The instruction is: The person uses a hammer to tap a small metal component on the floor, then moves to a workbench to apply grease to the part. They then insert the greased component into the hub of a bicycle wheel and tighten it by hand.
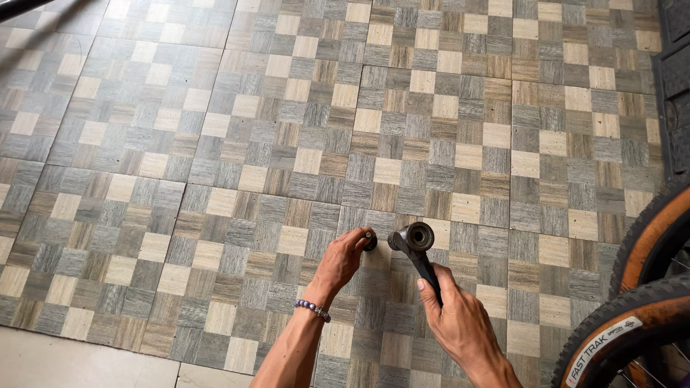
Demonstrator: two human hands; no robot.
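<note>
Two bare forearms are showing from the bottom edge, with no sleeves reaching down to the wrists. The left hand (343, 259) is wearing a beaded bracelet (312, 310) around its wrist, a single strand of small rounded beads in pale violet and grey tones. The right hand (458, 321) is wearing nothing: no ring, watch or band is showing on it. Both hands are going without gloves, and the fingernails are looking short and unpainted.
</note>
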